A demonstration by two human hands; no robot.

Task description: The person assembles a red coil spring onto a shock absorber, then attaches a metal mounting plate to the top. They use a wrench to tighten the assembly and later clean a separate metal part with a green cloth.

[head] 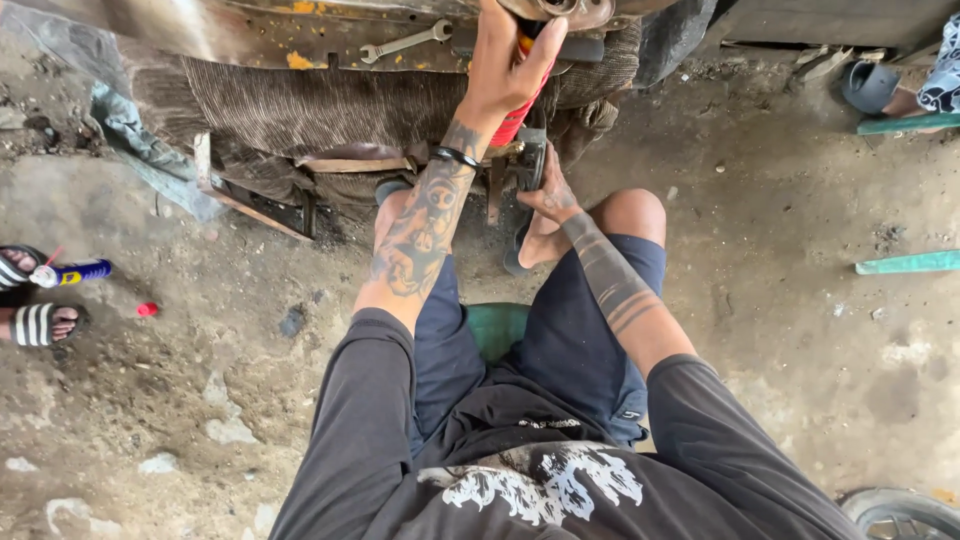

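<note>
- The left hand (505, 62), at the top centre of the frame, is wrapped around a red-handled tool (517, 112); the fingers are curled over the grip and the thumb is pressed along its side, seemingly so that the tool can be kept firmly upright against the metal part above it.
- The tool's working end is hidden behind the hand and the rusty metal part (560, 10) at the top edge, so what it bears on cannot be told.
- The right hand (545, 192) is placed lower, just below centre-top, against a dark metal bracket (530, 160); its fingers are closed around the bracket's edge, apparently to steady the piece while force is applied from above.
- Both forearms are stretched forward between the knees, the body being seated on a low green stool (497, 325), which keeps the work within close reach.
- A ribbed brown cloth (300, 105) is draped over the frame at the upper left, possibly as padding over the edge.
- An open-ended spanner (405, 42) is laid on the yellow-stained surface above the cloth, near the left hand, where it can be picked up readily.
- At the left edge a blue spray can (72, 272) lies by another person's sandalled feet (35, 322), with a small red cap (147, 309) on the dirt floor near it.
</note>
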